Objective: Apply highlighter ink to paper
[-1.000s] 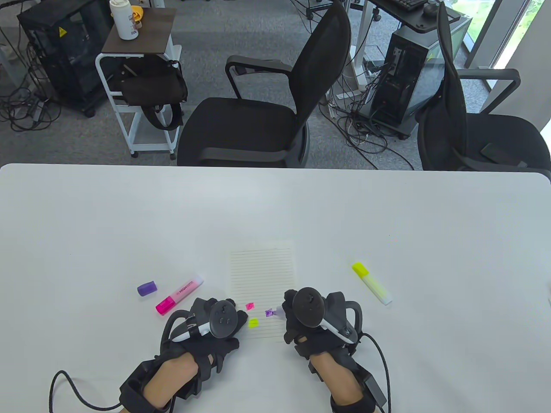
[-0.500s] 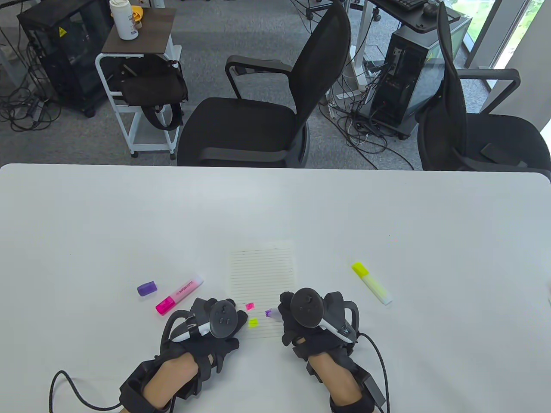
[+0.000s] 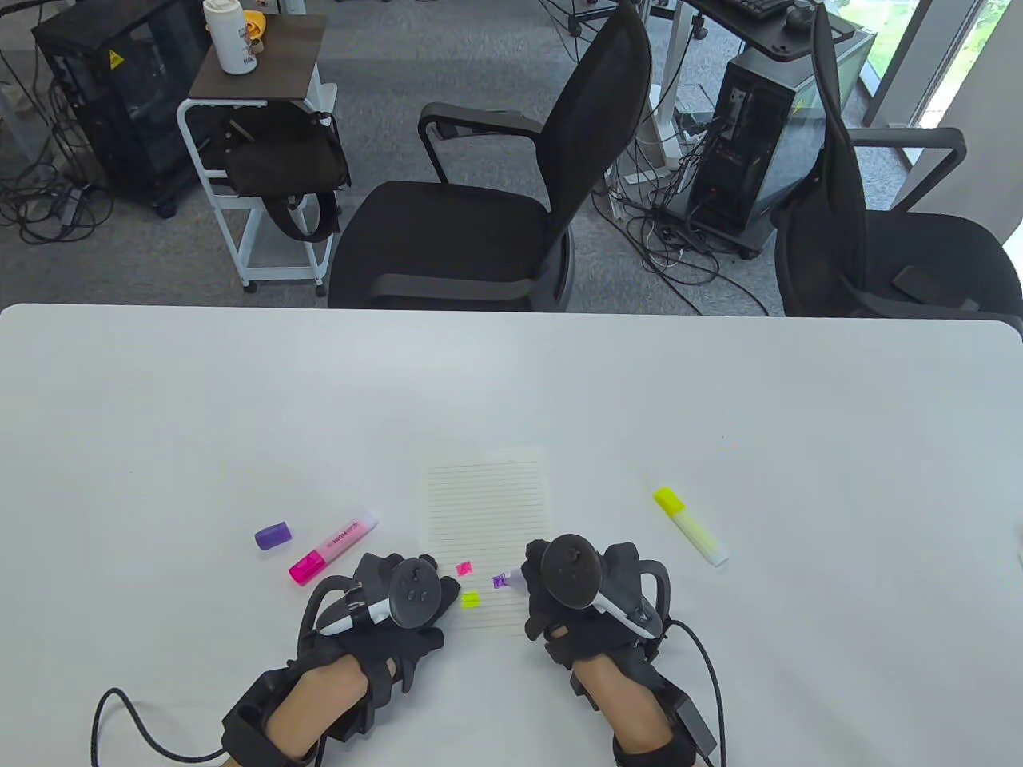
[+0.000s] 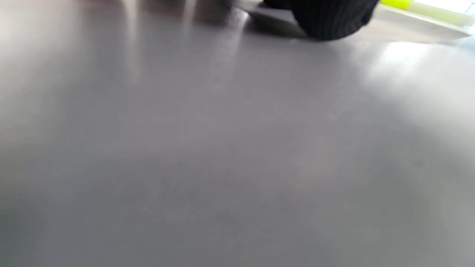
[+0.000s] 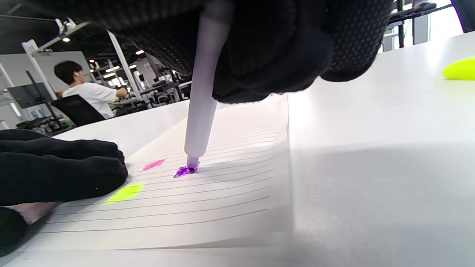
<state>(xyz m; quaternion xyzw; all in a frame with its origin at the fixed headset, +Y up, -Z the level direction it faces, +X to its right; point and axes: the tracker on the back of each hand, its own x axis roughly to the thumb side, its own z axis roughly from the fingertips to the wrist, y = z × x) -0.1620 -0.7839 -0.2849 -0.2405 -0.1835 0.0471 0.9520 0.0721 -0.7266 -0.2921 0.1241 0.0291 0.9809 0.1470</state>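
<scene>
White table (image 3: 719, 383) carries a lined paper (image 3: 487, 511) near the front edge, w/ 3 ink marks: pink (image 3: 463, 569), yellow (image 3: 470, 598), purple (image 3: 501, 582). Right hand (image 3: 571, 595) grips a purple highlighter (image 5: 202, 92), tip touching the purple mark. Left hand (image 3: 396, 603) rests on the paper's left edge, fingers (image 5: 63, 168) pressed together and flat. Purple cap (image 3: 272, 534) and pink highlighter (image 3: 333, 546) lie left of the paper, yellow highlighter (image 3: 690, 526) to the right, well apart. 2 black chairs (image 3: 495, 224) stand behind.
</scene>
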